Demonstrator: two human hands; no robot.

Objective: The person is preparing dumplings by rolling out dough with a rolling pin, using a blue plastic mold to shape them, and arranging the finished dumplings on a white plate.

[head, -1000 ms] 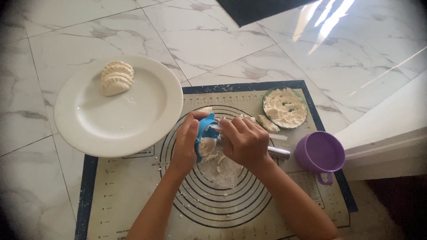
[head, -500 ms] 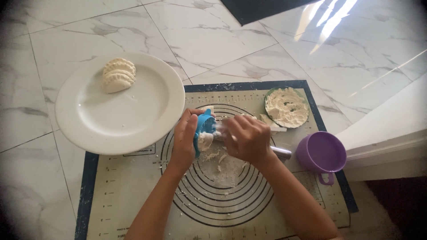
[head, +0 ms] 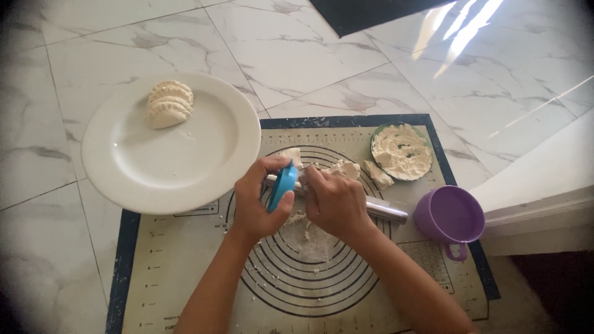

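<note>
Baking mat [head: 185,272] and white plate [head: 170,154] at its far-left corner unchanged, three shaped dumplings [head: 167,104] still on the plate's far rim. Blue dumpling press [head: 283,184] has tipped from flatter a second ago to edge-up over the mat's ring marks, so the fold looks in progress. Left hand [head: 257,201] stays curled round it; right hand [head: 334,201] pinched against its side, steel rolling pin [head: 383,210] beneath.
</note>
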